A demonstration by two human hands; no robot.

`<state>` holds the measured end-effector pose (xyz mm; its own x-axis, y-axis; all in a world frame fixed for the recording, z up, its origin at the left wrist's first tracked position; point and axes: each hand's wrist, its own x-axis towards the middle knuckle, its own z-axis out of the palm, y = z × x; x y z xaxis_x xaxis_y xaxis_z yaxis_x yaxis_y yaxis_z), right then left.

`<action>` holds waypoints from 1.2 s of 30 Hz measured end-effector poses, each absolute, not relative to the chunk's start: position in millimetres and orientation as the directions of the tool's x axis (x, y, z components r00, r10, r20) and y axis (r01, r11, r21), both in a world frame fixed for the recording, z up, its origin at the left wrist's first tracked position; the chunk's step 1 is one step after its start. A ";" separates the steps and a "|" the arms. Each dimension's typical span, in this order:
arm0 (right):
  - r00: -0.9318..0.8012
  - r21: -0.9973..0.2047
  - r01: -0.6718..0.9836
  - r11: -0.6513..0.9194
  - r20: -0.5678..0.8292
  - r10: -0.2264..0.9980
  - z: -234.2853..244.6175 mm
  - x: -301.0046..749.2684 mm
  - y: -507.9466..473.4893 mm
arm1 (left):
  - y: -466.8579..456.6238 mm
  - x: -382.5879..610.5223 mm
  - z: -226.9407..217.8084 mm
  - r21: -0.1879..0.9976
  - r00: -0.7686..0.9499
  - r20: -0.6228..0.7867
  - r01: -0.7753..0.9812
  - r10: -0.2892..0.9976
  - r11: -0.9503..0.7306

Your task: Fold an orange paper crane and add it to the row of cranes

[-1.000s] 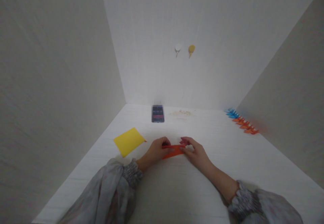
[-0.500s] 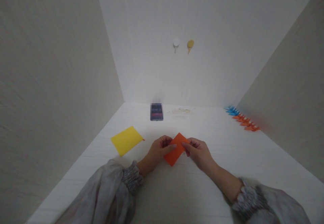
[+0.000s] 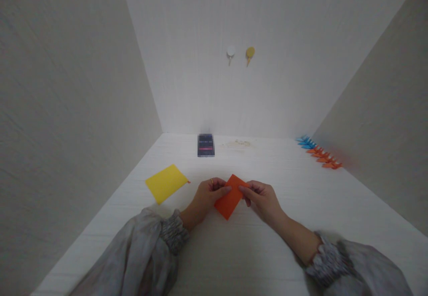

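An orange piece of origami paper (image 3: 228,205) is pinched between both hands above the white table, one corner pointing away from me. My left hand (image 3: 209,198) grips its left edge, thumb on top and the other fingers partly hidden beneath; a ring shows on one finger. On the opposite edge, my right hand (image 3: 262,197) is closed with its thumb pressed on the paper. Yellow paper (image 3: 166,183) lies flat to the left of my left hand, with a small bit of orange showing at its right corner.
A blurred dark rectangular object (image 3: 205,145) lies near the back wall. Folded blue paper figures (image 3: 306,142) and several orange ones (image 3: 324,158) stand in a row along the right wall. Two hooks, one white (image 3: 230,51) and one gold (image 3: 250,53), are on the back wall.
The orange paper has turned and shifted slightly left between my hands, both still pinching it. The whole view has moved a little.
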<state>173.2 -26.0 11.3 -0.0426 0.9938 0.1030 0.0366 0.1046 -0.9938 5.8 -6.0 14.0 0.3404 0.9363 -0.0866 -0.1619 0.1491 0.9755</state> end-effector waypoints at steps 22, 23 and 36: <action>-0.072 -0.997 0.015 0.081 0.079 0.994 10.8 176.0 -26.7 | -8.6 5.8 16.4 0.965 0.352 -0.067 -0.214 0.933 0.151; -0.076 -0.997 0.016 0.071 0.069 0.995 10.1 175.9 -26.4 | -9.3 6.2 17.5 0.963 0.360 -0.046 -0.233 0.932 0.138; -0.152 -1.000 0.029 0.005 0.000 0.988 11.2 170.4 -30.1 | -9.3 8.0 14.7 0.967 0.290 -0.029 -0.235 0.957 0.101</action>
